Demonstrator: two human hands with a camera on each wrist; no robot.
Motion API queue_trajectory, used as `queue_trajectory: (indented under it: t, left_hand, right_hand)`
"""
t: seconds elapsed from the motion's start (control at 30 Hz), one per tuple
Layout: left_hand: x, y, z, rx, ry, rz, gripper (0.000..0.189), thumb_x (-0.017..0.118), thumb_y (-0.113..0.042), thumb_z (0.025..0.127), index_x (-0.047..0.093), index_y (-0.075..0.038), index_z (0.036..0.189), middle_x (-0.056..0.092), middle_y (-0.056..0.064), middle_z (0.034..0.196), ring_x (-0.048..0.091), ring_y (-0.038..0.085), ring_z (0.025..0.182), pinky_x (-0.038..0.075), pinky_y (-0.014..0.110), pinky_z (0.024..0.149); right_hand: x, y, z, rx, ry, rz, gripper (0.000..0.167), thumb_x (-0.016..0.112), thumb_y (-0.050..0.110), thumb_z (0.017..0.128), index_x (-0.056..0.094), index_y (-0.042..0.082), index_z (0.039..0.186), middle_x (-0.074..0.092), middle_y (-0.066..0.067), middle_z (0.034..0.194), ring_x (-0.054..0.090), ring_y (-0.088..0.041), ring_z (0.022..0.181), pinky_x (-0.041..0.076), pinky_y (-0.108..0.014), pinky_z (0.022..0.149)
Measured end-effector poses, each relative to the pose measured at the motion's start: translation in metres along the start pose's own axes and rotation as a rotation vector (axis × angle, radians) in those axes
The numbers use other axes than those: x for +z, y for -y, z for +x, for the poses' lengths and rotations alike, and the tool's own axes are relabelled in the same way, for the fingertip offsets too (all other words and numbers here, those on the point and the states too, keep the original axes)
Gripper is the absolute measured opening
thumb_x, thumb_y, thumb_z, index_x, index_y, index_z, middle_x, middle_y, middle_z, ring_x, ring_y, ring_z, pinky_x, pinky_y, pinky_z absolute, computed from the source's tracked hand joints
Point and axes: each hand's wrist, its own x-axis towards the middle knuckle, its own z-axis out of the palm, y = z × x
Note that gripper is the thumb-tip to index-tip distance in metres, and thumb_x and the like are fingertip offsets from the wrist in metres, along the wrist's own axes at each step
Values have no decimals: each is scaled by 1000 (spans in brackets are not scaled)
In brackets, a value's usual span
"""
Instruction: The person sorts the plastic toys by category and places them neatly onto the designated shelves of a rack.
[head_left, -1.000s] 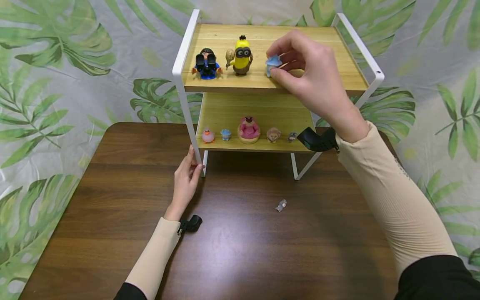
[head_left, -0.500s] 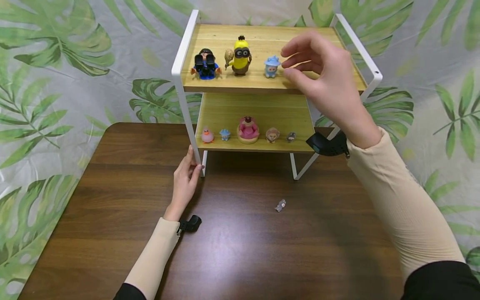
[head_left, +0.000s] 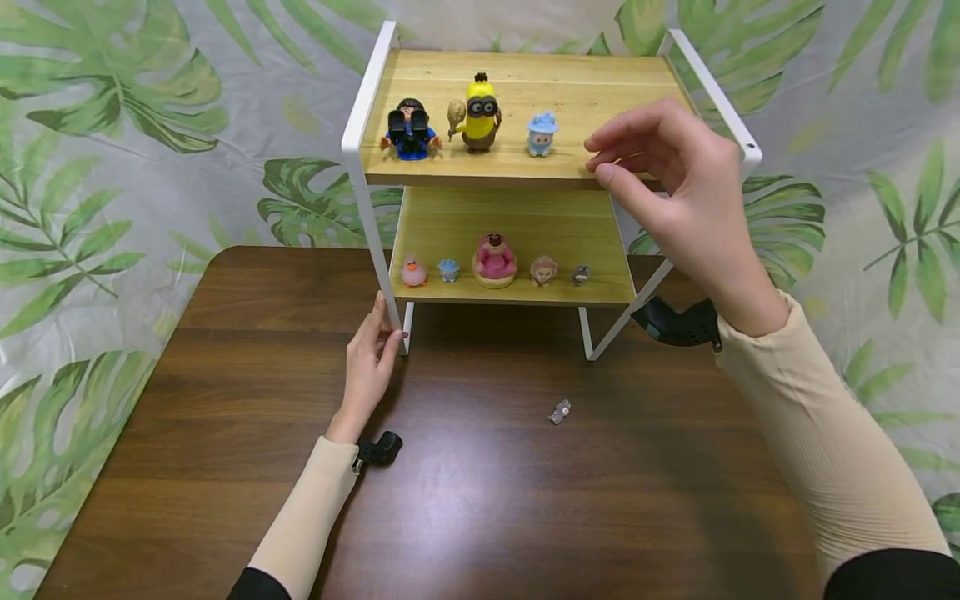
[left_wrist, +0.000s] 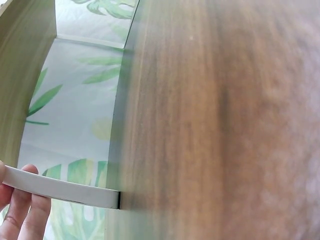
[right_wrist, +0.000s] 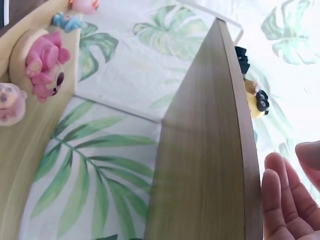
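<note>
My left hand (head_left: 366,362) grips the front left leg (head_left: 377,242) of a white-framed two-tier shelf. In the left wrist view its fingers (left_wrist: 33,215) wrap behind the white leg (left_wrist: 65,191). My right hand (head_left: 686,187) hovers at the upper board's front edge with loosely bent fingers and holds nothing. Left of its fingertips, a small light-blue figurine in a hat (head_left: 541,135) stands upright on the upper board (head_left: 585,79). Beside that stand a yellow minion figurine (head_left: 481,117) with a brown club and a blue figurine with black binoculars (head_left: 409,132).
The lower board (head_left: 517,208) carries a row: pink duck (head_left: 413,272), small blue figurine (head_left: 448,270), pink bear (head_left: 494,260), beige lion-like figurine (head_left: 543,271) and small grey figurine (head_left: 581,275). A tiny grey figurine (head_left: 559,412) lies on the brown table (head_left: 465,500).
My right hand has let go of the light-blue hatted figurine and drawn back to the right and down. The figurine stays standing on the upper board. My left hand has not moved.
</note>
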Motion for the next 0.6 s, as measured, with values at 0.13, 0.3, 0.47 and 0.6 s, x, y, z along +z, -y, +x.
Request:
queue_trajectory:
  t: [0.13,0.3,0.47,0.6]
  left_hand:
    - [-1,-1,0,-18,10,12,92,60,12,88,22,-43,151,53,18,85,62,30,76,56,46,59]
    - [-1,-1,-1,-30,14,17,88,59,10,90,23,-43,150,53,18,86,61,29,76,56,46,59]
    - [-1,0,-1,-35,16,11,87,58,9,90,23,-43,150,54,18,86,62,30,76,56,46,60]
    - [-1,0,0,-26,10,10,89,59,11,89,23,-43,151,54,19,87,62,31,76,56,47,60]
  right_hand:
    - [0,1,-8,43,-37,80,20,61,-15,84,61,-11,104,65,-12,98,63,-21,86,52,-24,76]
    - [2,-2,-18,68,-55,176,24,60,-18,82,61,-12,104,66,-11,98,63,-21,86,51,-23,78]
    - [4,-4,-29,66,-27,187,25,60,-19,81,59,-15,105,66,-11,98,63,-20,84,51,-23,75]
    - [5,-7,-39,73,19,170,21,63,-13,84,59,-14,106,67,-10,99,64,-19,84,52,-23,76]
